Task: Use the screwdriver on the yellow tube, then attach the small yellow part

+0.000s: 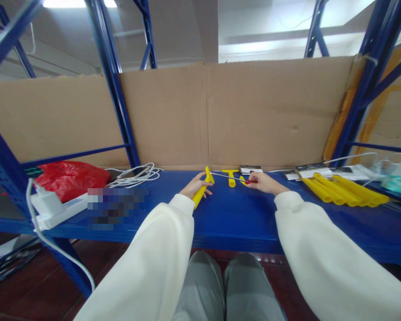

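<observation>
My left hand (194,185) is closed around a yellow tube with a T-shaped head (198,197), held tilted just above the blue shelf. In my right hand (266,182) is a screwdriver (252,181) with a red handle and a long thin metal shaft. The shaft points left, and its tip meets the head of the yellow tube; whether it sits in a screw is too small to tell. Between my hands, a second yellow T-shaped piece (231,182) lies on the shelf. Another small yellow piece (242,179) shows beside the screwdriver handle.
Several yellow tubes (341,191) lie at the right with flat packets (313,170) behind them. At the left are a red plastic bag (71,178), a coiled white cable (137,175) and a power strip (65,214). Cardboard (254,111) and blue posts (115,98) enclose the shelf (234,214).
</observation>
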Demonstrator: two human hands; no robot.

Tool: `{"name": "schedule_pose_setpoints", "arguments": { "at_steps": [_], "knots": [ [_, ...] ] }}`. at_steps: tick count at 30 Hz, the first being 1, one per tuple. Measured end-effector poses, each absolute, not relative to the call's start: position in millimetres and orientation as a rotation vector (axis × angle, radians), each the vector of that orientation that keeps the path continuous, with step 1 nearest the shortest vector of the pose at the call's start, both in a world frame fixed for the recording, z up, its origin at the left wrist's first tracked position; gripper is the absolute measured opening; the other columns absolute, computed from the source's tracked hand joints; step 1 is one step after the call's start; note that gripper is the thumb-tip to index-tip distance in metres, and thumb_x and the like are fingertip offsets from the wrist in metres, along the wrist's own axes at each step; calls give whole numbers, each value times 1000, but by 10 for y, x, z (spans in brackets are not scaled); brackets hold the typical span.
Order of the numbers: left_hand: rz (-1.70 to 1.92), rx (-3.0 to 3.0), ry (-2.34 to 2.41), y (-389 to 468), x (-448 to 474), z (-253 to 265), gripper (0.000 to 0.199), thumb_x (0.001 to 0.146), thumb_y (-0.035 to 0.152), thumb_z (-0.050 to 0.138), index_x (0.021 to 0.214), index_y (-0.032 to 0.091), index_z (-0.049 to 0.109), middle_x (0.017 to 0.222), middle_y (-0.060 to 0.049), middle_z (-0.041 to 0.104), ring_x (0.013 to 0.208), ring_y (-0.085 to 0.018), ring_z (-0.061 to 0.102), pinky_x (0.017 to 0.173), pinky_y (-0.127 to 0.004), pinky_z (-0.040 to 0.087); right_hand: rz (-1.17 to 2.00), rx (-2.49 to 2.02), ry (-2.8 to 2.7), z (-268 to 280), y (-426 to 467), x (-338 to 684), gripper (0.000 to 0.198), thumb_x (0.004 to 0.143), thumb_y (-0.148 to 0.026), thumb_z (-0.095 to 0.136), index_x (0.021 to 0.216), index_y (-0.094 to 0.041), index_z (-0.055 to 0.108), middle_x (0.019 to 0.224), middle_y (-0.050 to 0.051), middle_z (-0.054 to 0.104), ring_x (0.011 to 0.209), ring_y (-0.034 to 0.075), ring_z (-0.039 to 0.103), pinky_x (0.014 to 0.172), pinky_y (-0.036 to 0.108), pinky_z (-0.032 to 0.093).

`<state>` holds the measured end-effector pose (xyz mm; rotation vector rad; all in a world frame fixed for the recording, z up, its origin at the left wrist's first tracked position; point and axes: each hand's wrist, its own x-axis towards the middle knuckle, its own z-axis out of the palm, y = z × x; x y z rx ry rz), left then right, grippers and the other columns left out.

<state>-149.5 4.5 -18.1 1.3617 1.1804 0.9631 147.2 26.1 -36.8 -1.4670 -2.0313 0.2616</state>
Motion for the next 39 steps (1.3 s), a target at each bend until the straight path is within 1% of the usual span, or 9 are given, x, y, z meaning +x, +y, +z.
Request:
{"name": "schedule_pose_setpoints", "arguments": {
  "at_steps": [4,11,16,21,31,36,39],
  "knots": [
    [960,1351,1186,12,-1479,-147,81,80,3,61,154,21,32,122,-14,70,49,-12,66,37,-20,44,274,-1442,-2015,-354,243,1466,29,70,-42,73,69,-23,52,71,0,64,73,19,59,68,29,46],
    [964,1352,1173,26,-1493,-166,85,79,5,65,155,21,33,121,-14,71,50,-13,67,40,-20,45,253,-1473,-2032,-321,213,1449,21,70,-33,71,69,-23,53,69,0,63,69,18,57,65,28,45],
    [965,1358,1173,11,-1484,-157,82,80,4,63,154,20,32,122,-15,70,49,-12,66,38,-20,44,251,-1455,-2038,-328,225,1455,25,69,-38,73,68,-23,53,70,1,64,70,18,59,66,28,45],
    [964,1358,1178,-5,-1473,-144,82,82,3,61,155,20,30,125,-16,69,48,-12,66,38,-20,44,235,-1442,-2043,-329,236,1460,27,69,-39,73,66,-22,52,65,0,62,67,18,57,64,28,44],
    [959,1365,1189,-8,-1474,-143,80,83,2,61,155,19,30,124,-17,68,49,-12,66,38,-20,45,234,-1446,-2041,-329,227,1456,28,70,-41,73,68,-23,52,67,0,63,67,18,57,64,28,44],
    [944,1402,1197,1,-1476,-152,80,84,4,61,156,19,29,121,-15,69,50,-11,66,39,-19,47,221,-1469,-2043,-322,215,1454,27,71,-40,73,67,-22,52,67,0,63,69,18,59,65,27,45],
    [940,1426,1216,12,-1472,-163,82,84,5,61,157,20,28,119,-15,70,50,-11,66,42,-20,49,221,-1471,-2028,-306,194,1438,25,71,-36,73,67,-22,52,70,1,65,71,18,60,65,27,46]
  ]
}}
